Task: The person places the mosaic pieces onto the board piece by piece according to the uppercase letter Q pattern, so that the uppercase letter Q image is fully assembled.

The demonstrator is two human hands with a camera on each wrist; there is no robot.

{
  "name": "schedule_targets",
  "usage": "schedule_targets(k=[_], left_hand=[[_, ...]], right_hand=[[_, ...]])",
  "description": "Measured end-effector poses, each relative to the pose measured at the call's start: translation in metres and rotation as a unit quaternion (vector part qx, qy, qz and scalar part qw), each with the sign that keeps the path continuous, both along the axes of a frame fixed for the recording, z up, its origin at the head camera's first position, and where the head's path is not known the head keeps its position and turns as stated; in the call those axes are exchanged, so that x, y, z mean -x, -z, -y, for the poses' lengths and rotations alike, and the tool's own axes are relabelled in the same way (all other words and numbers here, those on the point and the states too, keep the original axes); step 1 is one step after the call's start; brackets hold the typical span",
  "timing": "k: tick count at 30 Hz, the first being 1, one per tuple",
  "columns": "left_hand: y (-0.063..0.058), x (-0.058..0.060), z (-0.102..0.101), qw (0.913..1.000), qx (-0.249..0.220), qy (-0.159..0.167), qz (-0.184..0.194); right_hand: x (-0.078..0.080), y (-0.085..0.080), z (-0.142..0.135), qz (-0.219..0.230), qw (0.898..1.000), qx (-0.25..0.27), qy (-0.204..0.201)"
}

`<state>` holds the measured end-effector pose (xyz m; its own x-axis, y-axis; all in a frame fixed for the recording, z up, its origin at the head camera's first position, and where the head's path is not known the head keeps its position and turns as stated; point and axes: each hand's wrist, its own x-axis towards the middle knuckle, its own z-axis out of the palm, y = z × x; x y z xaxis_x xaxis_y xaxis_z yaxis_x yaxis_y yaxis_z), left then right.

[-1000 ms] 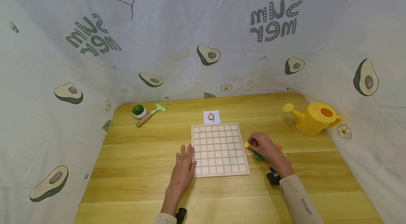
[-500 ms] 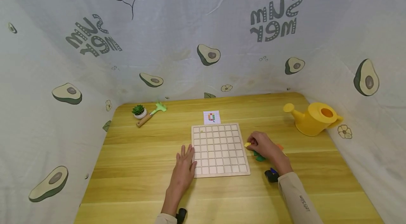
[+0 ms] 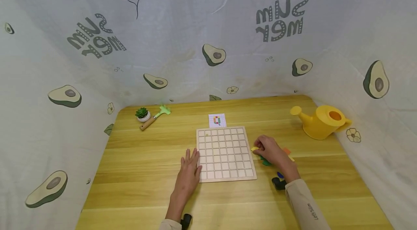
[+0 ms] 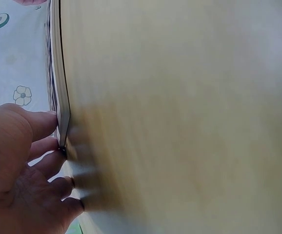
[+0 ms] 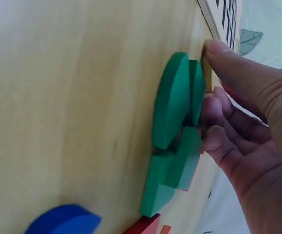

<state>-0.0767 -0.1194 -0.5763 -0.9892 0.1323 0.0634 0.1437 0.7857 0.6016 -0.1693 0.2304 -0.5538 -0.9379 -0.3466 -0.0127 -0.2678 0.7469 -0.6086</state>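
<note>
A pale wooden grid board [image 3: 225, 153] lies flat in the middle of the table. My left hand [image 3: 193, 158] rests flat beside it, and in the left wrist view its straight fingers [image 4: 43, 146] touch the board's edge [image 4: 59, 73]. My right hand [image 3: 259, 148] is just right of the board, over a small pile of coloured pieces. Its curled fingers [image 5: 229, 63] pinch a small yellow piece [image 3: 253, 148]. Green pieces [image 5: 175, 112] lie under the hand, with a blue piece [image 5: 65, 219] and a red piece [image 5: 146, 225] nearby.
A small pattern card [image 3: 217, 120] lies behind the board. A yellow watering can [image 3: 320, 121] stands at the right rear. A tiny potted plant [image 3: 142, 113] and a toy rake [image 3: 155, 116] sit at the left rear. Printed fabric walls surround the table.
Almost nothing: my right hand has stayed on the pile with only a slight shift of the wrist. My left hand has not moved.
</note>
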Motion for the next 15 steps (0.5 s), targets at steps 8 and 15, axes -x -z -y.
schedule_targets(k=[8,15], left_hand=[[0.002,0.0,0.002,1.0,0.0,0.002,-0.003],[0.003,-0.001,0.004,1.0,-0.002,0.005,-0.008]], right_hand=[[-0.007,0.0,0.003,-0.048,0.999,-0.01,-0.004],[-0.013,0.0,0.006,-0.049,0.999,-0.017,0.016]])
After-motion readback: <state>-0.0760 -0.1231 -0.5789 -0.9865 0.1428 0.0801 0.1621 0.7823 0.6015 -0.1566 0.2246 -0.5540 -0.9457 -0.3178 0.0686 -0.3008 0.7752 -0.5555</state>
